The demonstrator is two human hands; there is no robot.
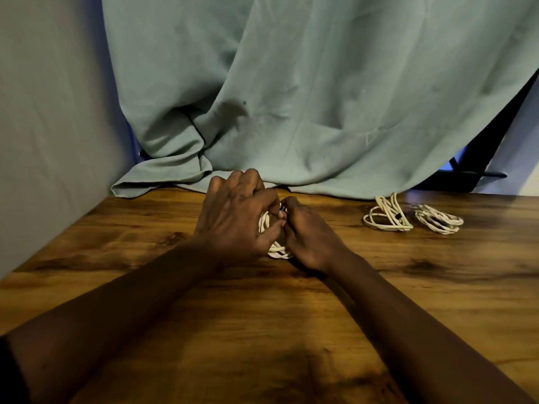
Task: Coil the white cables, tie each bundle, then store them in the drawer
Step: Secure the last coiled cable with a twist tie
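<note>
A coiled white cable [276, 249] lies between both hands at the middle of the wooden table [291, 316]. My left hand [233, 220] wraps over its left side, fingers curled around the loops. My right hand [309, 237] pinches the coil near a small dark tie [282, 207] at its top. Most of this coil is hidden by the hands. Two more white cable bundles rest at the back right: one [388, 214] with a dark tie around it, and another [439, 219] just right of it. No drawer is in view.
A pale green cloth [291, 97] hangs behind the table and spills onto its far edge. A grey wall [43, 126] stands at the left. A dark frame [472, 173] shows at the far right behind the cloth.
</note>
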